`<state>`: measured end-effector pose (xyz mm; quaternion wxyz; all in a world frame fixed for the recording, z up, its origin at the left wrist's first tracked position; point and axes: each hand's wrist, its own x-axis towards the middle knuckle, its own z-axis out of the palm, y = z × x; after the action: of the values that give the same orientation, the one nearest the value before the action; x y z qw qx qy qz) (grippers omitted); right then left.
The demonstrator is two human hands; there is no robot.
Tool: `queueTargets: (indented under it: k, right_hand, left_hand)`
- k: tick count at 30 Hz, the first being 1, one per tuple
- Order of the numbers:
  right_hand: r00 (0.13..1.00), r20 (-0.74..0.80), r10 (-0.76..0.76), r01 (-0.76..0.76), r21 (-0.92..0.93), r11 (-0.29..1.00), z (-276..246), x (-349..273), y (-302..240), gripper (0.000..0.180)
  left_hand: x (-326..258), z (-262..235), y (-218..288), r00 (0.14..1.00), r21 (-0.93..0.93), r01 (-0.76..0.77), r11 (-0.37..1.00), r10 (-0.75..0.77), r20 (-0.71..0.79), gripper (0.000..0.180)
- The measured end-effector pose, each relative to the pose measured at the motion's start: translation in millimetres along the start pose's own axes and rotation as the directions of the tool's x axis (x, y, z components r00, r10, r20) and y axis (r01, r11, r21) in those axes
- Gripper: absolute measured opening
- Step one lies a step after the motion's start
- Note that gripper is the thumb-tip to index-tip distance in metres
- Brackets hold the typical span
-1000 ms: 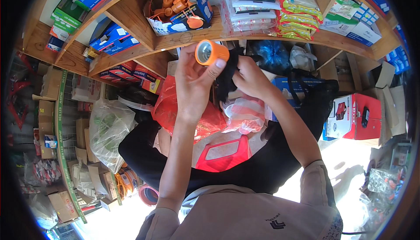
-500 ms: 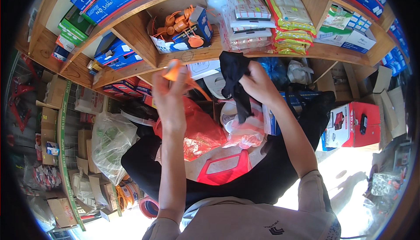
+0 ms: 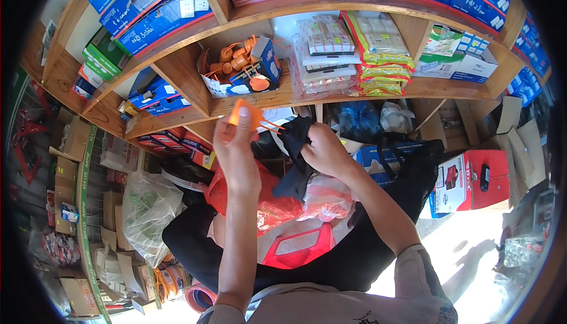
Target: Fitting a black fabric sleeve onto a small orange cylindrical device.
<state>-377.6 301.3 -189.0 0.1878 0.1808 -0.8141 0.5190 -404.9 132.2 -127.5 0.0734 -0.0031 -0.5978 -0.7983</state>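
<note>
My left hand [image 3: 236, 156] grips an orange lamp holder [image 3: 245, 114] with thin orange wires, in front of the shelf edge. It resembles the orange pieces in the open box [image 3: 248, 82] above. Bunched in my closed right hand [image 3: 328, 154] is a black cloth [image 3: 293, 176]; its lower end hangs down over the red bag. The cloth's upper part is close to the lamp holder's wires; whether they touch I cannot tell.
Beneath my hands lie a red plastic bag [image 3: 274, 212] and a red plastic stool [image 3: 301, 247], between my knees. Stacked white packets [image 3: 325, 46] and yellow-edged packs [image 3: 381, 46] fill the middle shelf. A red-and-white box [image 3: 472, 181] stands at right, a clear bag [image 3: 150, 215] at left.
My right hand and the black cloth have moved down and left, nearer my left hand. The left hand has shifted slightly right and lower, still holding the lamp holder. The view has tilted up.
</note>
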Motion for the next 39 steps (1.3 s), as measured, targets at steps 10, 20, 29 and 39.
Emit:
queueTargets:
  k: [10, 20, 29, 39]
  right_hand:
    - [0.975, -0.095, 0.201, -0.169, 0.271, 0.948, -22, 11, 34, 0.022]
    - [0.987, 0.072, 0.144, -0.124, -0.23, 0.965, 26, -13, 25, 0.019]
    - [0.98, -0.033, 0.196, -0.167, 0.399, 0.901, 36, -10, 4, 0.023]
    - [0.974, -0.157, 0.161, -0.195, -0.236, 0.952, 33, -8, 14, 0.019]
  left_hand:
    - [13, 3, 5, 0.996, 0.192, 0.014, 0.981, -0.03, 0.086, 0.05]
    - [13, -4, -2, 0.992, 0.068, 0.018, 0.998, -0.027, 0.127, 0.047]
    - [-1, 0, -6, 0.914, 0.201, 0.072, 0.977, -0.145, 0.379, 0.041]
    - [5, 8, -33, 0.946, 0.144, 0.036, 0.989, -0.08, 0.314, 0.039]
